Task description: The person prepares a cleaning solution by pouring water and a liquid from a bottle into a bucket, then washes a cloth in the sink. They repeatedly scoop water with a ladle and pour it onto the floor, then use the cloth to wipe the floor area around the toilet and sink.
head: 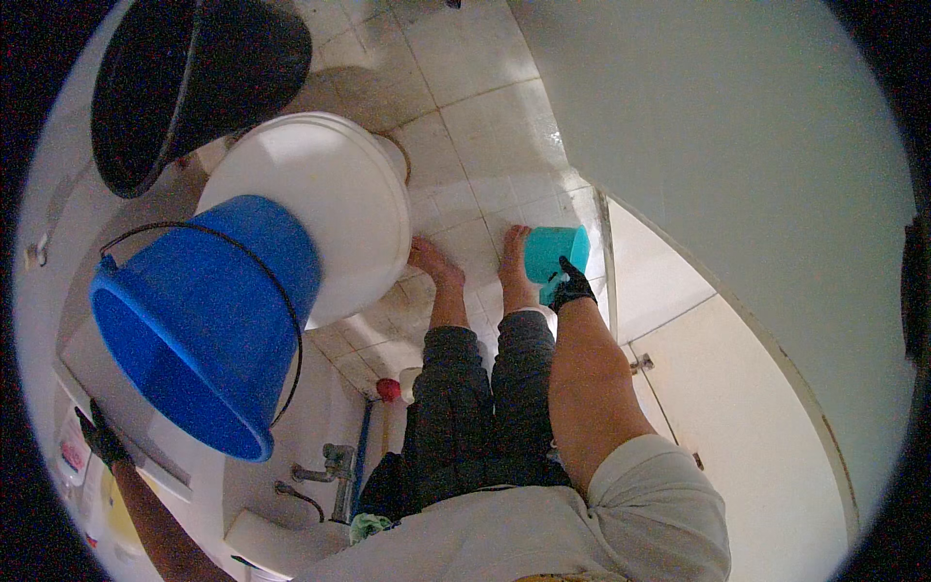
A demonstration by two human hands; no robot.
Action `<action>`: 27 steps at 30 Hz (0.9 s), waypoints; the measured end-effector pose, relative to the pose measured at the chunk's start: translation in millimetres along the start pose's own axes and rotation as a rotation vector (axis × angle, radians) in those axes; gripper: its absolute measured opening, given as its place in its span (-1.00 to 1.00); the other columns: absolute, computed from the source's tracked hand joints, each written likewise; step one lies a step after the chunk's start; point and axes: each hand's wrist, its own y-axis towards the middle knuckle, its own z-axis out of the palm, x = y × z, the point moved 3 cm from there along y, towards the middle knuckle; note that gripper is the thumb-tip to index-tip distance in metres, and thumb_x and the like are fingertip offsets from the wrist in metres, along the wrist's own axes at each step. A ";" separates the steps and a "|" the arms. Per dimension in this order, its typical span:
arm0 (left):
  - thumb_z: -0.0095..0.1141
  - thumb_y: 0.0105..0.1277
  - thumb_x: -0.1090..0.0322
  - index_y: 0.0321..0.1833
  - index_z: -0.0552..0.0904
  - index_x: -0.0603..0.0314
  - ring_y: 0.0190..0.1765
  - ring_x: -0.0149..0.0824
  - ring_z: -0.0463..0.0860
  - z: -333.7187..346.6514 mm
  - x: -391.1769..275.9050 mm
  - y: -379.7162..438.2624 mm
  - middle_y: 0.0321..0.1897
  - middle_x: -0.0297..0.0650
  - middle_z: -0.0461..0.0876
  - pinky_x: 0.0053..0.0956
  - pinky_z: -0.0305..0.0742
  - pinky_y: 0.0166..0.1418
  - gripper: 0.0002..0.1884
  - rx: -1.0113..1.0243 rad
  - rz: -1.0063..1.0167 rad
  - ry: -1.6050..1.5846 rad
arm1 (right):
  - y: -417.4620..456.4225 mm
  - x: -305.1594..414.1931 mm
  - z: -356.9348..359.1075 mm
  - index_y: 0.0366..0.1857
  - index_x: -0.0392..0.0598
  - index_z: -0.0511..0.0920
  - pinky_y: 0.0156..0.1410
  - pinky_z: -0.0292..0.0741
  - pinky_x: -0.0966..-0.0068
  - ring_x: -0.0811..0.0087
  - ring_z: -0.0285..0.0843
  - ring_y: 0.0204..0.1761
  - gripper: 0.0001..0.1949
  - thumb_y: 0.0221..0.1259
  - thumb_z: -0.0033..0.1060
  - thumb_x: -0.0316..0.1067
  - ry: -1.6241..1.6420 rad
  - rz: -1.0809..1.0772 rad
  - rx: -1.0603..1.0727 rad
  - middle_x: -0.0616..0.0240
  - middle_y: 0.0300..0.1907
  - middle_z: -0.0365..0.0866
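Observation:
My right hand (571,285), in a black glove, grips the handle of a teal plastic dipper (554,253) beside my right foot. On the far left my left hand (100,434), also black-gloved, has its fingers apart at the edge of a pale ledge (164,471); whether it touches the ledge is hard to tell. Between my hands, nearer the left, a blue plastic bucket (218,313) with a black wire handle lies tilted, its mouth towards the lower left. Its base overlaps a large white round lid or container top (327,211).
A black tub (240,65) stands tilted at the upper left. Plastic bottles (120,509) are beyond the ledge. Pipes with a valve (338,465) run low along the wall. Tiled floor (465,160) lies under my bare feet, and a pale door or panel (727,145) curves along the right.

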 end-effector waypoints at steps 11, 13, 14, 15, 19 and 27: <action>0.04 0.23 0.06 0.23 0.30 0.29 -0.01 -0.12 0.49 6.0 -5.4 -0.4 0.04 0.00 0.48 -0.32 0.36 0.10 -0.41 0.062 -0.016 -0.086 | -30.0 -5.7 -22.1 -0.03 -0.17 0.32 -0.52 0.40 0.19 0.07 0.46 -0.60 -0.55 0.10 0.13 -0.10 -0.192 0.131 -0.106 -0.07 -0.42 0.55; -0.03 0.29 0.17 0.18 0.36 0.28 0.05 -0.18 0.47 3.4 4.5 -3.6 0.03 -0.05 0.50 -0.37 0.32 0.17 -0.54 0.079 -0.044 -0.084 | -8.6 -16.9 -40.6 -0.22 -0.18 0.43 -0.49 0.39 0.11 0.02 0.47 -0.57 -0.69 0.07 0.15 -0.19 -0.189 0.169 -0.114 -0.09 -0.42 0.55; -0.07 0.32 0.23 0.16 0.39 0.28 0.09 -0.21 0.46 7.3 2.2 2.4 0.03 -0.08 0.50 -0.40 0.31 0.20 -0.60 0.093 -0.043 -0.084 | 0.8 -22.6 -47.0 -0.26 -0.18 0.45 -0.49 0.39 0.09 0.02 0.47 -0.58 -0.73 0.06 0.13 -0.22 -0.416 0.069 -0.029 -0.06 -0.45 0.55; -0.10 0.33 0.22 0.17 0.37 0.29 0.10 -0.21 0.46 8.3 1.7 2.4 0.05 -0.10 0.49 -0.41 0.29 0.22 -0.59 0.114 -0.035 0.061 | -1.7 -21.7 -42.4 -0.28 -0.17 0.46 -0.45 0.40 0.11 0.04 0.47 -0.56 -0.74 0.06 0.13 -0.22 -0.619 -0.012 -0.018 -0.05 -0.45 0.55; -0.20 0.36 0.23 0.20 0.34 0.29 0.12 -0.23 0.44 11.4 2.1 2.1 0.09 -0.12 0.46 -0.45 0.26 0.26 -0.60 0.157 -0.110 0.087 | -22.3 -18.8 -30.0 -0.34 -0.15 0.49 -0.32 0.43 0.19 0.11 0.51 -0.47 -0.78 0.07 0.11 -0.21 -1.288 -0.213 -0.084 0.01 -0.49 0.55; -0.32 0.41 0.26 0.25 0.28 0.27 0.17 -0.25 0.42 12.0 0.7 1.7 0.18 -0.16 0.39 -0.49 0.24 0.29 -0.59 0.232 -0.206 0.112 | -65.2 -13.3 -24.5 -0.47 -0.11 0.56 -0.06 0.50 0.35 0.25 0.57 -0.30 -0.80 0.09 0.07 -0.21 -2.264 -0.630 -0.002 0.12 -0.55 0.55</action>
